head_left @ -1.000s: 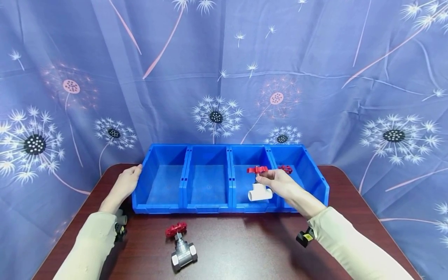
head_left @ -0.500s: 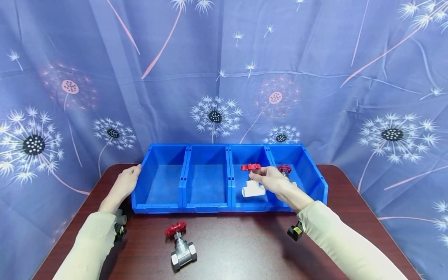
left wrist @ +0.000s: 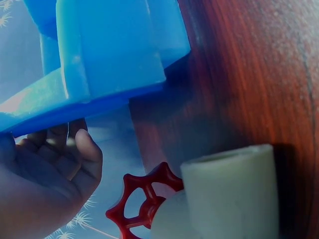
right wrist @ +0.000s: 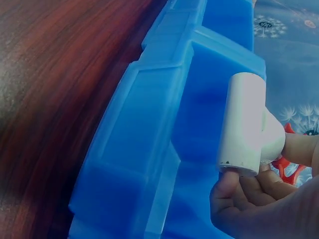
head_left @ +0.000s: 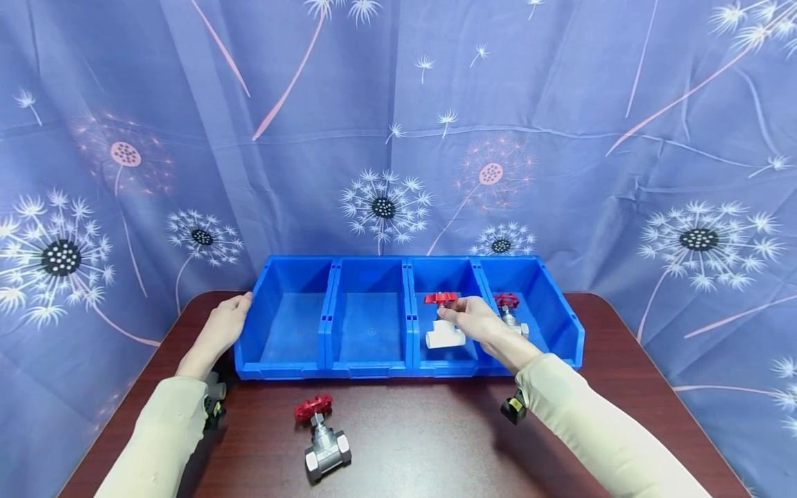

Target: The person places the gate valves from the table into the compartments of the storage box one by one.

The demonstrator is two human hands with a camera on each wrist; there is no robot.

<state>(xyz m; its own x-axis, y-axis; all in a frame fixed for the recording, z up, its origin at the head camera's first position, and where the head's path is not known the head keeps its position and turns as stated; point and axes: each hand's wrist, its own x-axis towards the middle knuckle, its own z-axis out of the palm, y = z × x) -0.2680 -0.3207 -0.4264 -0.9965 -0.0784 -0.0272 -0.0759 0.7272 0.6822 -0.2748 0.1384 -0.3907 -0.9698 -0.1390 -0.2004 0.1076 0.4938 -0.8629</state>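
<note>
My right hand (head_left: 482, 321) pinches a white plastic valve (head_left: 445, 335) below its red handle, over the third compartment from the left of the blue bin (head_left: 370, 371). In the right wrist view, the white tee-shaped body (right wrist: 242, 124) lies across my fingers, and the red handle is partly hidden behind them. My left hand (head_left: 225, 322) rests at the bin's left outer side; the left wrist view shows its fingers (left wrist: 89, 147) loosely bent beside the wall. Under my left wrist is a grey plastic valve (left wrist: 232, 194) with a red handwheel, mostly covered by the arm in the head view.
A metal valve (head_left: 326, 453) with a red handwheel lies on the brown table (head_left: 423, 429) before the bin. Another metal valve (head_left: 509, 319) sits in the rightmost compartment, partly behind my right hand. A patterned blue curtain (head_left: 299, 194) hangs behind the table.
My right hand has moved left with the white valve, further over the third compartment. More of the metal valve in the rightmost compartment now shows. My left hand has stayed put.
</note>
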